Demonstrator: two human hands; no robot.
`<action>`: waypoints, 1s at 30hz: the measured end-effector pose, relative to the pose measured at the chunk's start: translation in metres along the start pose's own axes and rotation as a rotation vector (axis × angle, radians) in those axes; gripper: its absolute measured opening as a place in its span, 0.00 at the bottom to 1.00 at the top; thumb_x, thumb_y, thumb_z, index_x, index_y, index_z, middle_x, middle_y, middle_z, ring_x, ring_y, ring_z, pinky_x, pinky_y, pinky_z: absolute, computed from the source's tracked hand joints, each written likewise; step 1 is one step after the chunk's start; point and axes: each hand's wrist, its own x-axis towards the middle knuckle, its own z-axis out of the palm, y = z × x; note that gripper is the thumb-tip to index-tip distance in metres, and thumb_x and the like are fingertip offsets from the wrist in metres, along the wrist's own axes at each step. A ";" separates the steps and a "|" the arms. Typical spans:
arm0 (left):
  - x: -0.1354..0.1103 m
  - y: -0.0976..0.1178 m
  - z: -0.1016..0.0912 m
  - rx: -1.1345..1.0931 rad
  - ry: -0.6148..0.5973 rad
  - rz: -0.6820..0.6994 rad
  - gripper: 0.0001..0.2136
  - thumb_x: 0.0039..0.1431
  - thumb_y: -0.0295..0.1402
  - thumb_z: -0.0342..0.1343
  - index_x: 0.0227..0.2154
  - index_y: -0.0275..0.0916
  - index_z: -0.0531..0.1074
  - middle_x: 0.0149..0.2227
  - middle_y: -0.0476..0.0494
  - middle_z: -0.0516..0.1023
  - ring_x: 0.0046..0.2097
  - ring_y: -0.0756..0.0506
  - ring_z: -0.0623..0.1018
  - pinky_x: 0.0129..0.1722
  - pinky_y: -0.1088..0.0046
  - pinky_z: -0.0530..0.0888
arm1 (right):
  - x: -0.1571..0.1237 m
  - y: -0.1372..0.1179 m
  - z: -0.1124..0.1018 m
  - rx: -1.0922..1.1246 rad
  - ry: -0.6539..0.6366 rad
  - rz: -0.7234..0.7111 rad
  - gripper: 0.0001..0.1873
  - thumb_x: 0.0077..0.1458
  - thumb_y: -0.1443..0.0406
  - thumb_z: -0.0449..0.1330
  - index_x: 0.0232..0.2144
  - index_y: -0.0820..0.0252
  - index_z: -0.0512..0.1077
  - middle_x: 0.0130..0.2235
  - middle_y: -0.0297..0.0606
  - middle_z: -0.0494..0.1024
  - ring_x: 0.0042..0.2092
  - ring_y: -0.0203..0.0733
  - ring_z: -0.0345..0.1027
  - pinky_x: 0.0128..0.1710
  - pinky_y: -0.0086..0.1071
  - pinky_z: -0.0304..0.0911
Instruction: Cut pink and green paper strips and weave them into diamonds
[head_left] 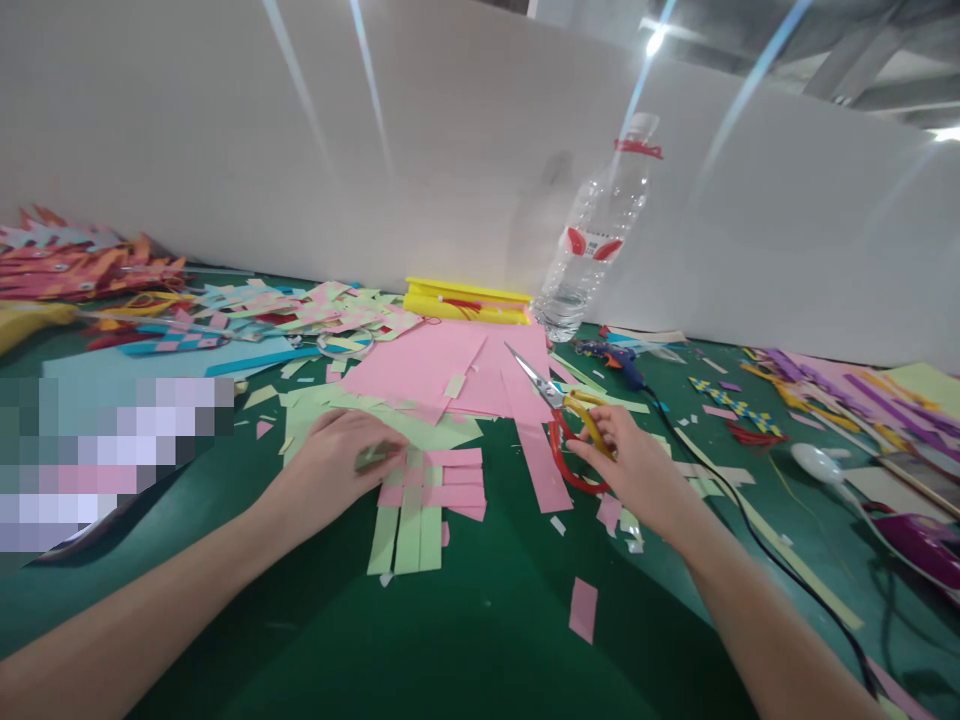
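My left hand [345, 462] is closed at the upper left corner of a small woven piece of paper strips [420, 490], its fingers touching the weave. Light green strips run down from it and pink strips stick out to the right. In my right hand [637, 470] is a pair of scissors [559, 396] with one yellow and one red handle loop. The blades point up and left, over pink paper sheets [420, 365]. Light green paper [307, 408] lies behind my left hand. A pink strip [541, 465] lies just left of the scissors' red loop.
A clear plastic bottle [596, 235] leans against the white partition [337, 150], beside a yellow folded strip [469, 302]. To its right lies a blue glue gun [622, 362] with a black cord. Paper scraps, finished woven pieces and a purple-handled tool [915, 540] lie around the green table [480, 640].
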 end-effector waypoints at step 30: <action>-0.001 -0.005 0.005 -0.008 -0.034 0.038 0.08 0.57 0.36 0.52 0.31 0.48 0.77 0.38 0.50 0.79 0.43 0.43 0.74 0.48 0.58 0.63 | -0.007 -0.004 -0.002 -0.153 -0.219 -0.454 0.19 0.55 0.59 0.54 0.50 0.52 0.66 0.47 0.40 0.74 0.47 0.50 0.68 0.43 0.44 0.66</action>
